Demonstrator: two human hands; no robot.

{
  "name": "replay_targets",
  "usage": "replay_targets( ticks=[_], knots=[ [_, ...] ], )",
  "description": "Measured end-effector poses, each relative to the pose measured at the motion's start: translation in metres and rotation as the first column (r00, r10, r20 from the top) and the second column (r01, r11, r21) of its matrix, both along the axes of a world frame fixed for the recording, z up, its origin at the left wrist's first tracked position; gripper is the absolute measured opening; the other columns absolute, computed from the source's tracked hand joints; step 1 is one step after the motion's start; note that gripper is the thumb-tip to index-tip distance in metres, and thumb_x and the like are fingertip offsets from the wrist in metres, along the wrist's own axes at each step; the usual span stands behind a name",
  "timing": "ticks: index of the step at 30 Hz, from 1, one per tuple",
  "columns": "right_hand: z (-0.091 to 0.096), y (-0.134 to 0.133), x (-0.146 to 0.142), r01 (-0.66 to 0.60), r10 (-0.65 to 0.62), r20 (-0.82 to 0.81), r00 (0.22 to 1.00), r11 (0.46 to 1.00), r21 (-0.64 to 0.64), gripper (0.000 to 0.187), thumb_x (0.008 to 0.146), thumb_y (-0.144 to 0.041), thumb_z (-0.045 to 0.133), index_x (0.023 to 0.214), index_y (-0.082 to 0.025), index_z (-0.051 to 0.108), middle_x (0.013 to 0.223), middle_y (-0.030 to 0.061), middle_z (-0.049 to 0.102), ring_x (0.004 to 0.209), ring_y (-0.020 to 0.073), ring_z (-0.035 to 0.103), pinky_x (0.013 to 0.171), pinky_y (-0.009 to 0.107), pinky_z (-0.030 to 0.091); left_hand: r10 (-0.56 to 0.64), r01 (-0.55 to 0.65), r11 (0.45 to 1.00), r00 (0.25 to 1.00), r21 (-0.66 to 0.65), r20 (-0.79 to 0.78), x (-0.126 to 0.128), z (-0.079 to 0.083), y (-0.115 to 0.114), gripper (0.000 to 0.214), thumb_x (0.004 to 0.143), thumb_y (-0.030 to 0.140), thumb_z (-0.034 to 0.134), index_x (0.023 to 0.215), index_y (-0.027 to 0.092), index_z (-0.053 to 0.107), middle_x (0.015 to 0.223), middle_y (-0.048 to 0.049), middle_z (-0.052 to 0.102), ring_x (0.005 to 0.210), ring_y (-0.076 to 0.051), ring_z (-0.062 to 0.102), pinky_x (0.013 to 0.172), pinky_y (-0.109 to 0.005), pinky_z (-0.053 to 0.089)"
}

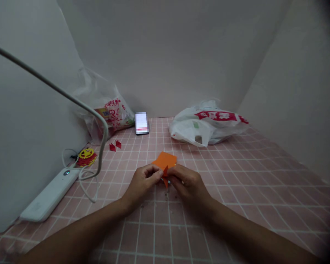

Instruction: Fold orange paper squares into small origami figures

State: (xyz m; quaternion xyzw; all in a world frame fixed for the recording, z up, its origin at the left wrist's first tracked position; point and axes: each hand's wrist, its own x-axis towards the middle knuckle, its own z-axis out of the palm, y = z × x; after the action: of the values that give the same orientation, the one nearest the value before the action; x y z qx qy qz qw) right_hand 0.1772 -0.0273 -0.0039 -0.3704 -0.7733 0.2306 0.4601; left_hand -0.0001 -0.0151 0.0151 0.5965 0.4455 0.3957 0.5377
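Observation:
An orange sheet of paper (165, 160), folded at its near end, is held between my two hands above the checked surface. My left hand (143, 182) pinches its near left side, thumb and forefinger closed on it. From the other side my right hand (191, 185) grips the near right part, its fingers closed as well. Between the fingertips a small folded point of the paper sticks up, and another points down toward me. My fingers cover part of the folds.
Two small red folded pieces (115, 145) lie at the left, near red and yellow cut-outs (87, 157). A white power strip (51, 194) and a grey cable (100, 154) are further left. A plastic bag (99, 110), a lit phone (141, 123) and a white bag (209, 124) line the back.

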Motion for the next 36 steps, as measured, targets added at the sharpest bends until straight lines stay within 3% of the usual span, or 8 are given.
replay_targets(
  ticks=[7,15,22,25,28,32,34,36],
  knots=[
    [0.003,-0.003,-0.002,-0.031,0.031,0.002,1.000,0.999,-0.029,0.016,0.090,-0.007,0.052,0.087,-0.019,0.061,0.081,0.0027,0.064,0.073,0.0162,0.059,0.067,0.027,0.044,0.047,-0.046,0.999,0.998,-0.027,0.031,0.000,-0.003,-0.001,0.022,0.081,0.033,0.062,0.070,0.014,0.060,0.068,-0.0004,0.058,0.065,-0.013,0.054,0.065,-0.027,0.043],
    [0.004,-0.004,-0.001,-0.003,0.006,0.052,0.999,0.998,-0.065,0.013,0.088,-0.008,0.051,0.087,-0.017,0.061,0.080,0.0038,0.063,0.070,0.0164,0.058,0.065,0.028,0.042,0.007,0.005,0.994,0.993,-0.105,0.114,0.000,-0.005,-0.001,0.028,0.084,0.039,0.062,0.072,0.014,0.058,0.068,-0.0007,0.059,0.064,-0.014,0.057,0.065,-0.028,0.044],
    [0.004,-0.001,-0.001,-0.054,0.054,0.004,0.999,0.997,-0.055,0.013,0.093,-0.013,0.050,0.093,-0.019,0.062,0.086,0.0053,0.066,0.078,0.0178,0.061,0.071,0.030,0.046,0.021,-0.018,0.999,0.997,-0.028,0.077,0.000,-0.004,0.001,0.028,0.085,0.039,0.061,0.073,0.014,0.059,0.068,-0.0013,0.061,0.065,-0.014,0.058,0.066,-0.028,0.046],
    [0.005,-0.003,-0.001,-0.089,0.077,-0.096,0.992,0.988,-0.127,0.016,0.097,-0.022,0.047,0.098,-0.020,0.063,0.082,0.0033,0.064,0.071,0.0162,0.061,0.066,0.029,0.046,0.037,-0.035,0.999,0.996,-0.027,0.084,0.000,-0.004,0.001,0.027,0.085,0.039,0.061,0.074,0.015,0.059,0.068,-0.0010,0.061,0.065,-0.014,0.058,0.066,-0.028,0.046],
    [0.004,-0.002,-0.001,-0.120,0.018,-0.290,0.957,0.933,-0.339,0.023,0.100,-0.035,0.042,0.099,-0.021,0.060,0.076,0.0003,0.060,0.059,0.0133,0.058,0.057,0.027,0.046,0.031,-0.029,0.999,0.996,-0.022,0.078,0.000,-0.006,0.002,0.026,0.085,0.038,0.061,0.074,0.015,0.059,0.070,-0.0010,0.061,0.066,-0.014,0.058,0.066,-0.028,0.046],
    [-0.001,0.004,-0.003,-0.238,-0.073,-0.448,0.891,0.765,-0.598,0.024,0.091,-0.042,0.057,0.084,-0.020,0.057,0.063,-0.0030,0.057,0.046,0.0110,0.054,0.045,0.023,0.042,0.000,-0.001,1.000,0.999,0.022,0.038,-0.001,-0.007,0.003,0.025,0.084,0.037,0.063,0.073,0.015,0.060,0.070,-0.0001,0.059,0.066,-0.013,0.055,0.065,-0.026,0.044],
    [-0.004,0.007,-0.004,-0.293,-0.091,-0.480,0.873,0.687,-0.664,0.026,0.084,-0.042,0.066,0.077,-0.019,0.055,0.055,-0.0042,0.056,0.041,0.0100,0.051,0.041,0.022,0.039,-0.026,0.025,0.999,0.999,0.038,0.026,-0.001,-0.007,0.003,0.024,0.084,0.036,0.064,0.073,0.014,0.061,0.070,0.0004,0.059,0.065,-0.012,0.054,0.065,-0.025,0.043],
    [-0.006,0.008,-0.005,-0.322,-0.108,-0.504,0.857,0.653,-0.686,0.027,0.081,-0.041,0.069,0.075,-0.019,0.055,0.052,-0.0045,0.057,0.039,0.0102,0.051,0.040,0.021,0.038,-0.043,0.042,0.999,0.998,0.028,0.040,0.000,-0.007,0.002,0.025,0.084,0.036,0.063,0.073,0.014,0.061,0.070,0.0003,0.059,0.065,-0.012,0.054,0.065,-0.025,0.044]
  ],
)
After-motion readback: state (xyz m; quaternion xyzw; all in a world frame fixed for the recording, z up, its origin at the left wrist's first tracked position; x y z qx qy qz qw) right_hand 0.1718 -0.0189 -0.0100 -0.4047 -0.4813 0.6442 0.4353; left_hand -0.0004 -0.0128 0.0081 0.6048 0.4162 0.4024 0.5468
